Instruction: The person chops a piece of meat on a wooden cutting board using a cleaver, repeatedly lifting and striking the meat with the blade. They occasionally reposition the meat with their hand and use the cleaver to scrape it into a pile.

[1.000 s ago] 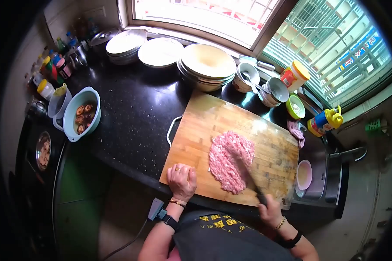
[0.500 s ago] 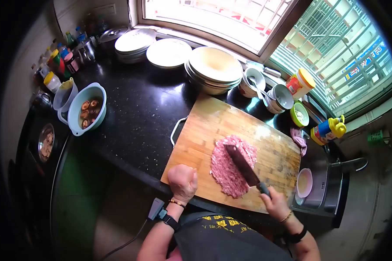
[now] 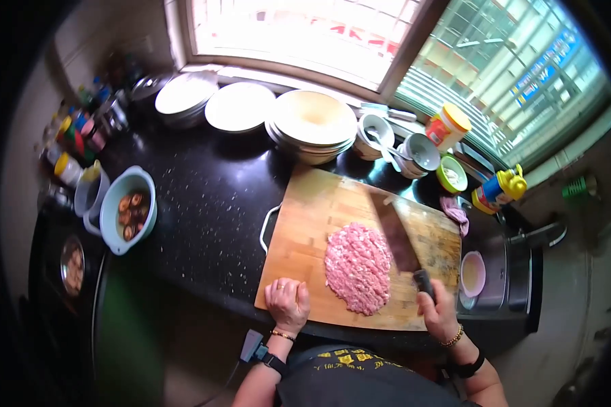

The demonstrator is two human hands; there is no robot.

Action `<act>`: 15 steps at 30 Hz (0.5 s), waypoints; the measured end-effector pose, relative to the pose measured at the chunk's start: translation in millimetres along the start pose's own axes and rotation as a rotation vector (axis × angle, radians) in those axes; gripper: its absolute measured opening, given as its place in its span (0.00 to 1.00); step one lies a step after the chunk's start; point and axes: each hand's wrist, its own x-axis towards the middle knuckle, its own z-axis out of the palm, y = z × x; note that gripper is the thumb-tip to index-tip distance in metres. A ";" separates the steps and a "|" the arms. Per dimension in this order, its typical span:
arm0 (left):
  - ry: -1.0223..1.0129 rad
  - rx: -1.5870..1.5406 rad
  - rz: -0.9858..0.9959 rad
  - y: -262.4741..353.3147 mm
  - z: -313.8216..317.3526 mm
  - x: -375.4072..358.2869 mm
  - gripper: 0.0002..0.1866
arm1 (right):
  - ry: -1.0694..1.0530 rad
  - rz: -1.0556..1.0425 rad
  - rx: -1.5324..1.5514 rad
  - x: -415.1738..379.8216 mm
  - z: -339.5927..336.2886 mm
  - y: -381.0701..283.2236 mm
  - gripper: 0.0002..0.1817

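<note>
Black worktop, peripheral items
Stacked dishes line the window side. Light-blue basin, containing brown pieces, stands at left. Pink bowl sits at the sink; yellow-topped bottle stands beyond.

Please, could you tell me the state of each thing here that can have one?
Board, lying flat.
Meat, minced and spread flat.
Cleaver, held over the board.
Right hand, closed on the cleaver.
Left hand, curled, resting on the board.
Blue bowl, partly filled.
Big plates, stacked.
Red-labelled jar, lidded.
Tap, flow unclear.
</note>
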 end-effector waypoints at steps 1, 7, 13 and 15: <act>-0.007 -0.003 0.012 -1.1 0.4 -0.7 0.06 | 0.129 -0.047 0.037 -3.9 3.3 -12.0 0.11; -0.063 0.006 0.042 -3.1 -0.1 -3.5 0.06 | 0.008 0.180 -0.308 -21.7 57.9 45.1 0.13; -0.037 0.080 0.057 -0.9 4.6 -3.8 0.08 | -0.012 0.071 -0.100 -17.4 73.2 49.8 0.21; -0.064 0.112 0.058 -1.7 3.8 -6.4 0.08 | 0.056 -0.018 -0.054 -28.7 88.6 56.1 0.24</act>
